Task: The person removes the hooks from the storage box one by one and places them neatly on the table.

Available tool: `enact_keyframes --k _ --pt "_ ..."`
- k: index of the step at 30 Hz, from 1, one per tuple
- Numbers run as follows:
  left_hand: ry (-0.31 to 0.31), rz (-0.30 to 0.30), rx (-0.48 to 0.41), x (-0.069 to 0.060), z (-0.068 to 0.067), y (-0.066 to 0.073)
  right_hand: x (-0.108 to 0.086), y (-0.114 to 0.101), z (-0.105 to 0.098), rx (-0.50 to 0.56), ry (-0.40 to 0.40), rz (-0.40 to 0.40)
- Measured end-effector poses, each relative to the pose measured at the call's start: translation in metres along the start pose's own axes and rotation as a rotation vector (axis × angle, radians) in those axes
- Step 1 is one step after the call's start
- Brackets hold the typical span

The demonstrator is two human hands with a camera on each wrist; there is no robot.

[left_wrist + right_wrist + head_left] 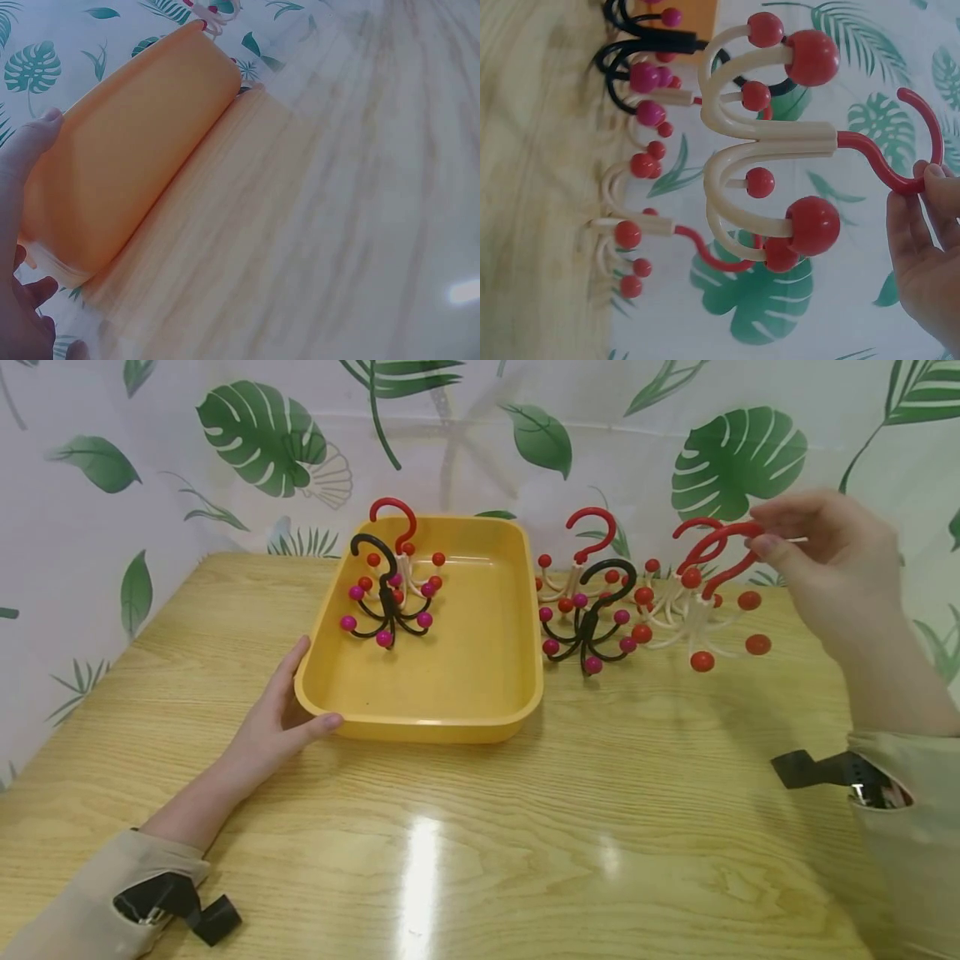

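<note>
My right hand [832,568] pinches the red hook of a cream hanger with red balls [699,618], held up off the table at the right. In the right wrist view the same hanger [795,141] hangs from the thumb and fingers of that hand [930,247]. My left hand [281,727] rests at the near left corner of the yellow tray [435,732], thumb on its rim; the left wrist view shows the thumb against the tray's side [127,157]. Inside the tray stand a black hanger with pink balls [387,602] and a cream one with a red hook [405,572].
Right of the tray on the table [525,835] stand a black hanger with pink balls [588,631] and a cream one with a red hook [576,575]. Another red-hooked hanger [656,223] stands behind the held one. A leaf-patterned cloth [465,443] hangs behind the table.
</note>
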State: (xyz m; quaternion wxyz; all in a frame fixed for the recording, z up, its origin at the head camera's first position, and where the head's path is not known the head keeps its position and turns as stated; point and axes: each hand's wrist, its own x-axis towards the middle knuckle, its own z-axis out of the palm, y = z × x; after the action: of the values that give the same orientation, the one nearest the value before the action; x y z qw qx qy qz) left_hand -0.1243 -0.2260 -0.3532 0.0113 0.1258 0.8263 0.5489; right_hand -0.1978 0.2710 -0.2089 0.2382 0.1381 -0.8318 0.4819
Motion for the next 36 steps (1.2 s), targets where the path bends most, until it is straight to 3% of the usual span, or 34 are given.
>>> enact_keyframes --k 7,17,36 --pt "-0.001 -0.006 0.001 0.000 0.000 0.000 0.004 0.027 -0.004 0.014 -0.037 0.043" --pt "0.003 -0.008 0.001 0.000 0.000 0.000 0.000 0.057 -0.002 -0.098 -0.103 0.128" --pt "0.009 -0.016 -0.003 -0.002 0.001 0.002 -0.011 0.074 0.002 -0.073 -0.108 0.126"
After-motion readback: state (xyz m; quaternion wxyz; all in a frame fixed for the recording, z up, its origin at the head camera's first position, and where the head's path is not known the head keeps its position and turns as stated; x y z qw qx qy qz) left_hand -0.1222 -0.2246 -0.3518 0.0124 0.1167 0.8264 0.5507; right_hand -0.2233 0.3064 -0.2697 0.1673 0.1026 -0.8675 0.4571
